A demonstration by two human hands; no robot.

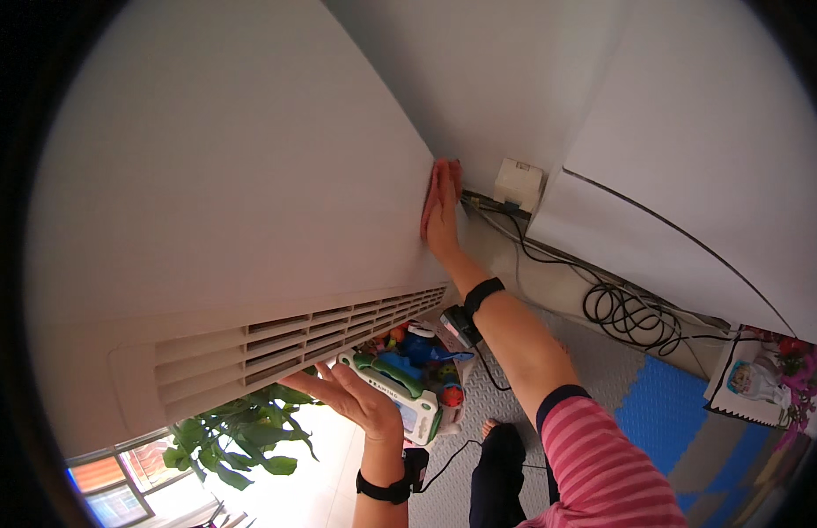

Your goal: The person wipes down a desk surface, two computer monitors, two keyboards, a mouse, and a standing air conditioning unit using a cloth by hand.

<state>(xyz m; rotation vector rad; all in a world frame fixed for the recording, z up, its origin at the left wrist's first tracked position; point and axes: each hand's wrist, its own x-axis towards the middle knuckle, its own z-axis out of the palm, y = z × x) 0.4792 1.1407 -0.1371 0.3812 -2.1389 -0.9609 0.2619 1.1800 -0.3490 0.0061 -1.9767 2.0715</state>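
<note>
My right hand (443,224) presses a red cloth (433,191) flat against the broad white side panel of a tall appliance (237,165), close to the wall behind it. Slatted vents (296,340) run along the appliance's front face; it looks like a floor-standing air conditioner. At the lower edge of these slats, my left hand (365,402) touches the casing with its fingertips, fingers apart and nothing held. Each forearm carries a black strap with a small black device.
A white wall socket box (517,185) and coiled black cable (633,317) lie along the wall. Toys (415,353) and a drawing board (412,402) stand below the vents. A leafy plant (250,435) is at lower left. Grey and blue foam mats (659,402) cover the floor.
</note>
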